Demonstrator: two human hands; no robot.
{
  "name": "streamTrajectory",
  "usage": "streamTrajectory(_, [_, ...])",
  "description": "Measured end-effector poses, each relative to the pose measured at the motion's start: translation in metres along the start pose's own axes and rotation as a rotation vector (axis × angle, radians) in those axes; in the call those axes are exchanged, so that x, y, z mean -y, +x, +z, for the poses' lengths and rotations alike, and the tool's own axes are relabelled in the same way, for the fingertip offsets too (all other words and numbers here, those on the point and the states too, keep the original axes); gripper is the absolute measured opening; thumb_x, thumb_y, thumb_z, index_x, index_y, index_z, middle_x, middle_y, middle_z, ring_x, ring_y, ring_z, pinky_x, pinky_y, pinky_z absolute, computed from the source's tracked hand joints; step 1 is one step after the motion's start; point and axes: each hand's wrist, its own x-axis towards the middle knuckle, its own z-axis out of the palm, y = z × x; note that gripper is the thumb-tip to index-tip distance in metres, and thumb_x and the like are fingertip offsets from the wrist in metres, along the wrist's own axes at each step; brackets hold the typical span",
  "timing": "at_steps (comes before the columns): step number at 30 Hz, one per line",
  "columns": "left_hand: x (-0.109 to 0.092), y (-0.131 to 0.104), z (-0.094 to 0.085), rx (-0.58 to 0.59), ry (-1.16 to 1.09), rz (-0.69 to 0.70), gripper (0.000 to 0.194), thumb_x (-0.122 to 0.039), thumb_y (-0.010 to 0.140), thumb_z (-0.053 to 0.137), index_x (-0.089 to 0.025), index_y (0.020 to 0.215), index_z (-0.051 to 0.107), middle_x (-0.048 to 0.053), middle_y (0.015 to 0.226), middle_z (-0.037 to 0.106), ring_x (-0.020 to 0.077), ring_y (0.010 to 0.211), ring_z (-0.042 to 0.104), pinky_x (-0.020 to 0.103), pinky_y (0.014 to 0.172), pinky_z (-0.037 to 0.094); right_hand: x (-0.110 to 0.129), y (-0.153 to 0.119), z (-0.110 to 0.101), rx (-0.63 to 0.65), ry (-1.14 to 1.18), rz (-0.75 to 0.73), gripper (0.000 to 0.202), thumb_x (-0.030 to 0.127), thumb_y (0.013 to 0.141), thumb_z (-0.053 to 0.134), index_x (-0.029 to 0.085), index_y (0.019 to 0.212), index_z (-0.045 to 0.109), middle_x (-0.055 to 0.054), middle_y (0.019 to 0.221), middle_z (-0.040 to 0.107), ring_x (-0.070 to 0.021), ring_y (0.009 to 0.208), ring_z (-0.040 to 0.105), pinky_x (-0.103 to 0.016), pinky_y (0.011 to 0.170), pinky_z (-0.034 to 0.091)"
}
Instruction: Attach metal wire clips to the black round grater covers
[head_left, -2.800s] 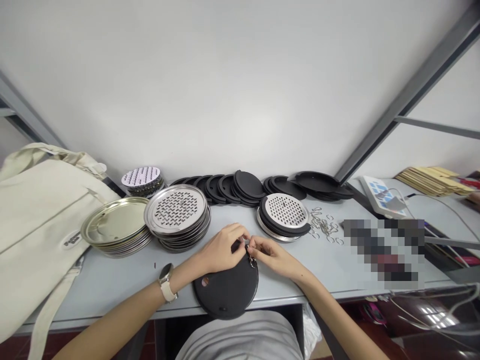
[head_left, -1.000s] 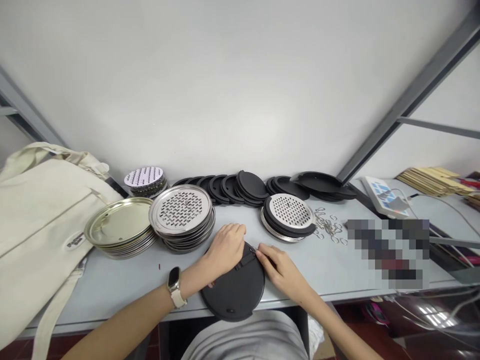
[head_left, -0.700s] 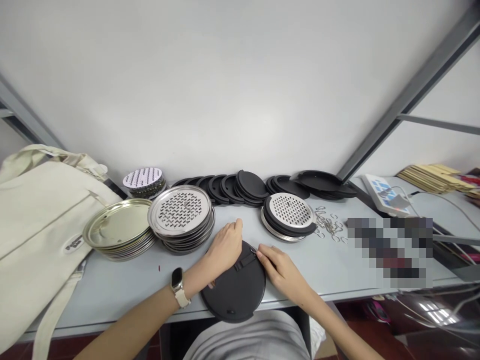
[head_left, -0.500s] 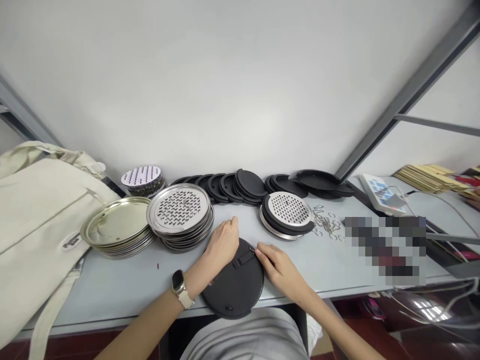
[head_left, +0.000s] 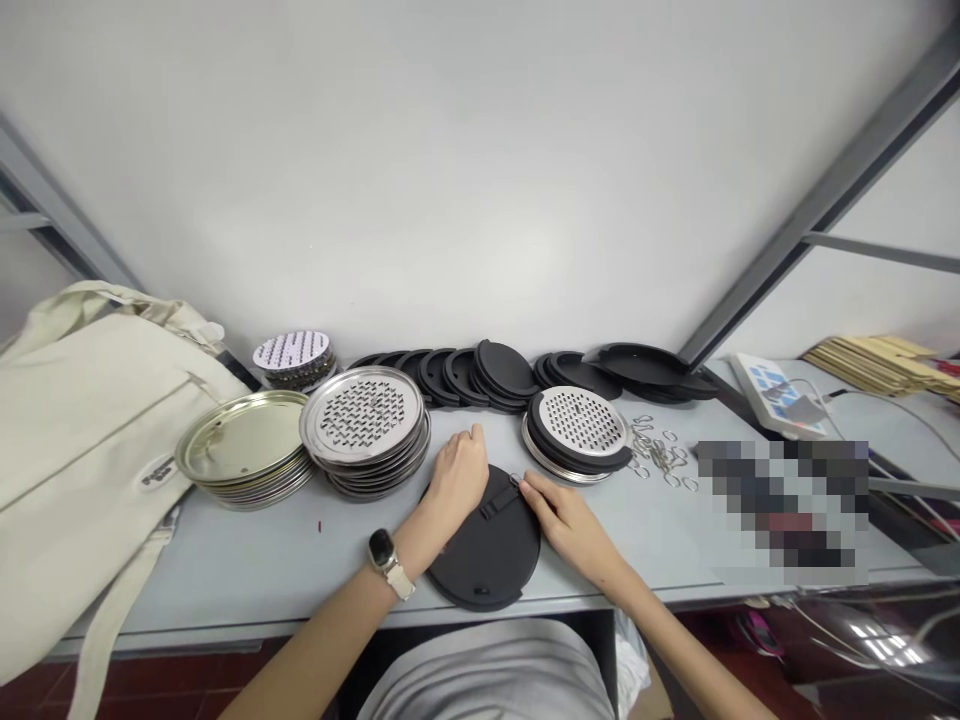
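Note:
A round black disc [head_left: 487, 560] lies at the table's front edge between my hands, with a short black strap [head_left: 496, 502] across its upper part. My left hand [head_left: 459, 478], with a watch on the wrist, rests over the disc's upper left edge, fingers curled; what they hold, if anything, is hidden. My right hand [head_left: 559, 515] pinches a small metal ring [head_left: 516, 480] at the strap's upper right end, by the disc's rim. Right of it lie several loose metal clips and rings [head_left: 660, 455].
Stacked perforated metal plates [head_left: 364, 415] and gold-coloured lids [head_left: 244, 440] stand left, beside a cream bag [head_left: 97, 430]. Black discs [head_left: 504, 370] line the wall. A smaller stack [head_left: 579, 420] stands behind my right hand. A power strip [head_left: 776, 395] lies right.
The view has shifted slightly. The black disc and both hands have moved a little to the right and away from the table's front edge. Both hands stay at the disc.

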Motion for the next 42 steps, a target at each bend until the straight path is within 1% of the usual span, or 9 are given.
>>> streamTrajectory(7, [0.000, 0.000, -0.001, 0.002, 0.017, -0.006, 0.021, -0.004, 0.093, 0.034, -0.011, 0.103, 0.051, 0.012, 0.089, 0.066, 0.0238, 0.086, 0.068, 0.030, 0.072, 0.050, -0.002, 0.004, -0.004, 0.057, 0.008, -0.017, 0.036, 0.037, 0.100, 0.031, 0.023, 0.068, 0.033, 0.004, 0.062, 0.043, -0.0151, 0.061, 0.047, -0.027, 0.060, 0.033])
streamTrajectory(15, [0.000, 0.000, -0.001, 0.005, 0.016, -0.004, 0.023, -0.002, 0.090, 0.035, -0.011, 0.103, 0.051, 0.013, 0.088, 0.066, 0.0237, 0.085, 0.068, 0.029, 0.071, 0.050, 0.005, 0.000, -0.004, 0.030, -0.034, -0.017, 0.032, 0.032, 0.100, 0.030, 0.023, 0.070, 0.032, 0.003, 0.063, 0.043, -0.0155, 0.059, 0.046, -0.028, 0.060, 0.031])
streamTrajectory(26, [0.000, 0.000, -0.002, 0.017, 0.011, -0.007, 0.023, -0.003, 0.091, 0.034, -0.010, 0.105, 0.051, 0.014, 0.089, 0.066, 0.0236, 0.086, 0.068, 0.029, 0.072, 0.051, 0.006, 0.001, -0.009, 0.066, -0.081, -0.052, 0.032, 0.029, 0.100, 0.032, 0.023, 0.068, 0.030, 0.004, 0.060, 0.040, -0.0146, 0.056, 0.044, -0.028, 0.058, 0.029])
streamTrajectory(35, [-0.001, 0.000, -0.006, 0.028, -0.013, -0.009, 0.021, -0.005, 0.093, 0.035, -0.011, 0.105, 0.051, 0.014, 0.090, 0.066, 0.0236, 0.087, 0.068, 0.029, 0.072, 0.050, 0.006, 0.000, -0.005, 0.037, -0.089, -0.056, 0.032, 0.029, 0.101, 0.029, 0.024, 0.070, 0.031, 0.003, 0.062, 0.043, -0.0155, 0.057, 0.046, -0.029, 0.059, 0.032])
streamTrajectory(42, [0.000, -0.001, -0.004, 0.023, -0.016, -0.007, 0.021, -0.006, 0.093, 0.035, -0.011, 0.105, 0.051, 0.013, 0.092, 0.065, 0.0236, 0.088, 0.067, 0.030, 0.075, 0.050, 0.000, -0.004, 0.002, -0.012, -0.101, -0.033, 0.028, 0.031, 0.102, 0.028, 0.024, 0.076, 0.036, 0.002, 0.067, 0.047, -0.0177, 0.062, 0.050, -0.030, 0.062, 0.033])
